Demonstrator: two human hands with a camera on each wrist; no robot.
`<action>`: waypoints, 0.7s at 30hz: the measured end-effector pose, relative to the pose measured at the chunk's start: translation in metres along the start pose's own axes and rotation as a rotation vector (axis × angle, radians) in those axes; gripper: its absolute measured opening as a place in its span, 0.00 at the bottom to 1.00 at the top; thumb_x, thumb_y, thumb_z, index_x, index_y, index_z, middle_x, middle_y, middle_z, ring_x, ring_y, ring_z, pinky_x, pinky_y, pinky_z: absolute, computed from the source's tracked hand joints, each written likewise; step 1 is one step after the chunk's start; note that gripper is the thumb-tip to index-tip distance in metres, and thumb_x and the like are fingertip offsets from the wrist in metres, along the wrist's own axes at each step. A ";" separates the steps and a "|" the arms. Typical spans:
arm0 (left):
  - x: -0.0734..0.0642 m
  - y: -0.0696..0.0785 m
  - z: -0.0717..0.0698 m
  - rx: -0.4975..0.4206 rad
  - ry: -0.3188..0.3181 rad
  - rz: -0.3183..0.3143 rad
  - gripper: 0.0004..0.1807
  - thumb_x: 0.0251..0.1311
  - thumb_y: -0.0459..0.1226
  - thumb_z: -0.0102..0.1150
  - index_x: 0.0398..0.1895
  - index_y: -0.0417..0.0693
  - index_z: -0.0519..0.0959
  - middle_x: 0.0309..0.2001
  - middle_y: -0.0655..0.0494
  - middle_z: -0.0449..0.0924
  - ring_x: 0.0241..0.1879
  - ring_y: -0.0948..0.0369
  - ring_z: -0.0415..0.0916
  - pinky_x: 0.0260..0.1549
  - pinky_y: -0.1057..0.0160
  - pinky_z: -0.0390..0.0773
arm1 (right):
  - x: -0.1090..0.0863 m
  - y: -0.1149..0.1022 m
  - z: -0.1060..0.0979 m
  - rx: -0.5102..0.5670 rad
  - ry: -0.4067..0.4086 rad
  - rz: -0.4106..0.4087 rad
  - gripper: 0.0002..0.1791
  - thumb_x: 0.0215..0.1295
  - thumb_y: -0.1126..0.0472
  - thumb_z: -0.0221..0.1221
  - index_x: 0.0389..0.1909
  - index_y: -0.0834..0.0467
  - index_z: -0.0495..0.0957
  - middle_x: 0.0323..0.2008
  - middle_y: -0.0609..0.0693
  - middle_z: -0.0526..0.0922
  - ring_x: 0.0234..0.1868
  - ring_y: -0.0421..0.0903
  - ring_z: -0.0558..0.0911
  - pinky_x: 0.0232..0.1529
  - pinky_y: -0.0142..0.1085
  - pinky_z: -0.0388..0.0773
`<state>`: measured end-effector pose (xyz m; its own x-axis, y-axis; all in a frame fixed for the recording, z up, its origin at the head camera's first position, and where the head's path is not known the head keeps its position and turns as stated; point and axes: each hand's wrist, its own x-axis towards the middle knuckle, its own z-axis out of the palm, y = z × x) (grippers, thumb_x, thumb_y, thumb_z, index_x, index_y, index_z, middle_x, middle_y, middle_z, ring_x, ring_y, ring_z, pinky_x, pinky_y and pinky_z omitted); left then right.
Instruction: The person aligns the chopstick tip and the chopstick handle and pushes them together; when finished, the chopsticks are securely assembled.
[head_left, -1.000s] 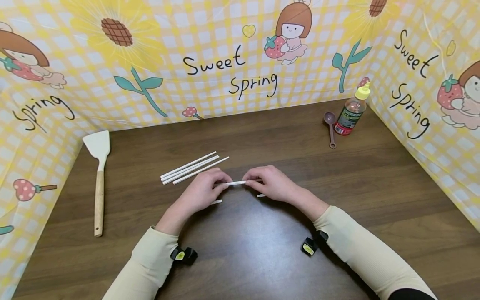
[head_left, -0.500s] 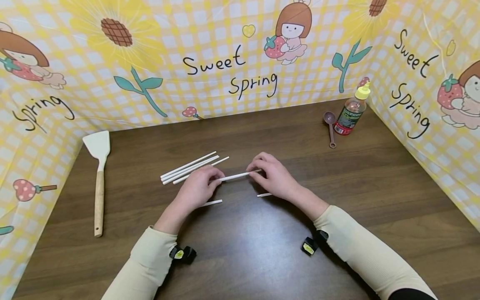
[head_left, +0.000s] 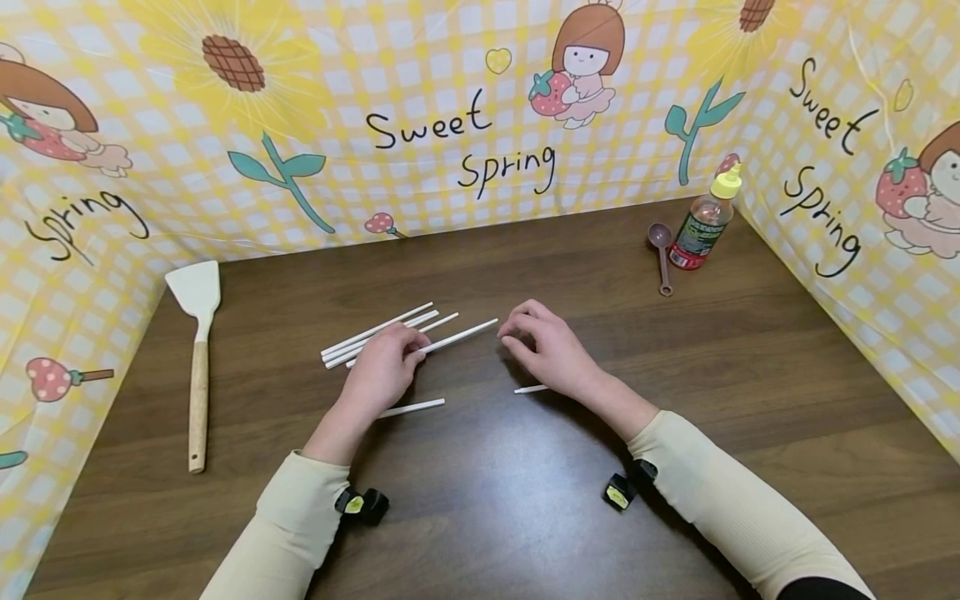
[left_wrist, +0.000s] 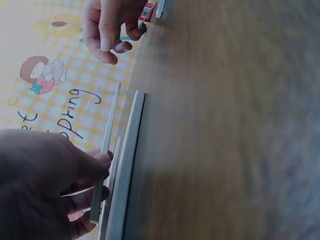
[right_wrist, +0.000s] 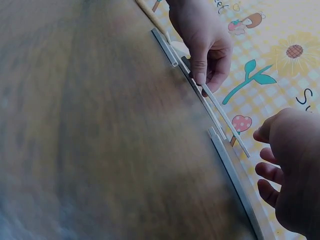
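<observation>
My left hand (head_left: 382,362) pinches a slim white chopstick (head_left: 468,332) between thumb and fingers, its free end pointing toward my right hand. In the left wrist view the held chopstick (left_wrist: 111,120) tilts above the others. Just off that free end, my right hand (head_left: 551,346) holds nothing, its fingers loosely bent and thumb apart from them. Several white chopsticks (head_left: 375,325) lie side by side, partly behind my left hand. Another chopstick (head_left: 416,407) lies in front of that hand. One more chopstick (head_left: 529,389) with a narrow tip shows beneath my right hand, mostly hidden.
At the left lies a white spatula (head_left: 198,367) with a wooden handle. A brown measuring spoon (head_left: 662,258) and a yellow-capped bottle (head_left: 701,229) are at the back right. Checked cloth walls (head_left: 420,192) border the brown table (head_left: 495,517).
My right hand has let go of the chopstick and moved slightly back. My left hand has carried it left and away from me, toward the group of chopsticks.
</observation>
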<state>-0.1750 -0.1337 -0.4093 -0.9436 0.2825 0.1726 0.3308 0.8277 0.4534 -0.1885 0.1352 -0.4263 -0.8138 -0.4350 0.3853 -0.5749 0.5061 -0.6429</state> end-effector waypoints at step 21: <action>-0.002 -0.009 -0.005 0.068 0.068 -0.141 0.04 0.61 0.27 0.64 0.37 0.42 0.84 0.35 0.48 0.79 0.39 0.47 0.77 0.43 0.47 0.74 | 0.000 -0.002 0.001 0.055 0.002 -0.004 0.03 0.69 0.65 0.63 0.37 0.59 0.84 0.43 0.47 0.78 0.33 0.41 0.75 0.36 0.36 0.73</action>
<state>-0.1763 -0.1444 -0.4090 -0.9767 0.1295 0.1711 0.1909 0.8884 0.4174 -0.1872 0.1332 -0.4255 -0.8116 -0.4358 0.3892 -0.5729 0.4628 -0.6765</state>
